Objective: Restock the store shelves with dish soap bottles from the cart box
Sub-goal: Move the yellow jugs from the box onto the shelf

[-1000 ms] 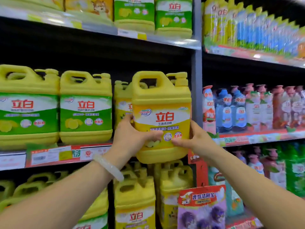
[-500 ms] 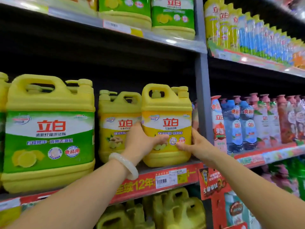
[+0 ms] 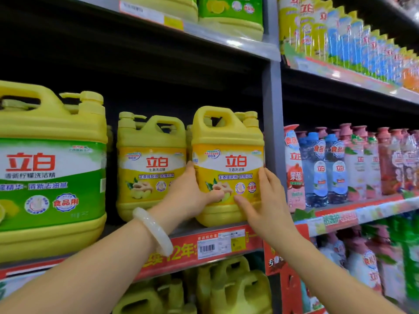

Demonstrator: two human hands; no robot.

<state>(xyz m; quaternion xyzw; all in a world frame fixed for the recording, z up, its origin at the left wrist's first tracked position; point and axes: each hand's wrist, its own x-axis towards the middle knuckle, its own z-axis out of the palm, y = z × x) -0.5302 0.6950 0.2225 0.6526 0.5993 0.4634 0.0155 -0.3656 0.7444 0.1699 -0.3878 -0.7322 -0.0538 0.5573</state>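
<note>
Your left hand (image 3: 192,196) and right hand (image 3: 265,205) are both on the yellow jug (image 3: 227,164) of dish soap, the one with the orange-yellow ginger label. The jug stands upright on the middle shelf (image 3: 188,248), at its right end, just beside the grey upright post (image 3: 272,132). Its base sits at the front lip of the shelf, above the white price tag (image 3: 221,243) on the red strip.

Your left hand wraps the jug's lower left corner, thumb across the front of the label and fingers tucked round the side, so it is clasping the jug. Your right hand lies flat against the lower right of the front, fingers spread and pointing up along the right edge, thumb stretched toward the left one; it presses rather than clasps, though the far side of the jug is hidden, so you cannot tell whether any fingertip hooks round it. A pale bracelet (image 3: 154,230) rides on your left wrist.

Just to the left stands a matching ginger jug (image 3: 150,164), set a little further back, close to the held one; whether they touch cannot be told. Further left is a large green-label jug (image 3: 51,173), nearest the camera. More yellow jugs (image 3: 226,288) fill the shelf below, somewhat blurred. Past the post, slim pink and blue bottles (image 3: 335,168) line the neighbouring shelf.
</note>
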